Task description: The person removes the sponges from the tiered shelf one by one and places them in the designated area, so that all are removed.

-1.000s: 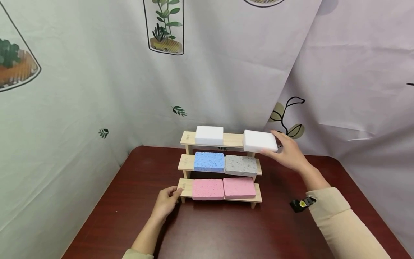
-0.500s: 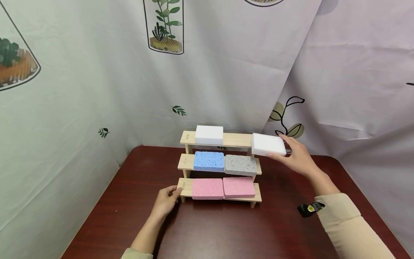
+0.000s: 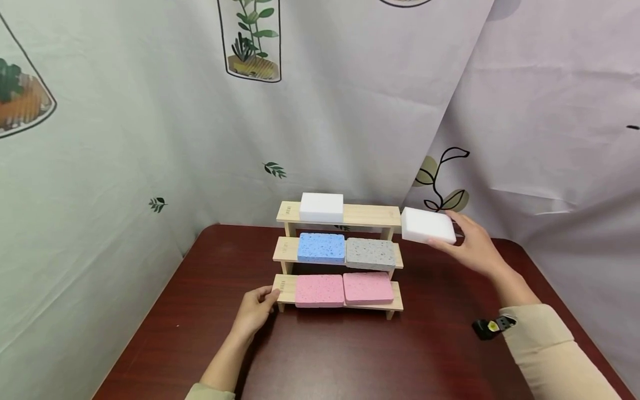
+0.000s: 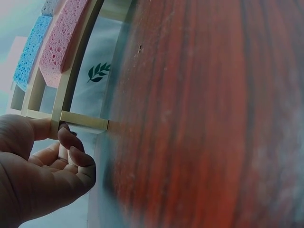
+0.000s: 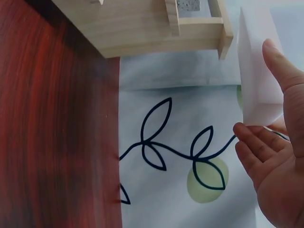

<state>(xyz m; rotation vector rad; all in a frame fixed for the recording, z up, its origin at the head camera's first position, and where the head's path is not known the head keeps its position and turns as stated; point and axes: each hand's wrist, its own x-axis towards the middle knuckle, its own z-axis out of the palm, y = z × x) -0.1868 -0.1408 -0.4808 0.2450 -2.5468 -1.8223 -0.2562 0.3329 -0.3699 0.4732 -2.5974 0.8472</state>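
Note:
A three-step wooden rack stands on the table. My left hand pinches the left end of its lowest step, thumb on top and fingers beneath, as the left wrist view also shows. My right hand grips a white sponge block by its right end, held off the rack just right of the top step. In the right wrist view the thumb lies along the block's side. Another white sponge block sits on the top step's left part. Below are a blue sponge and a grey sponge.
Two pink sponges, a left one and a right one, lie side by side on the lowest step. The dark red wooden table extends around the rack. A printed fabric backdrop hangs right behind and at the sides.
My right hand has carried the white sponge block to the right and slightly down, from in front of the top step's right end to beyond it. The left hand keeps its hold.

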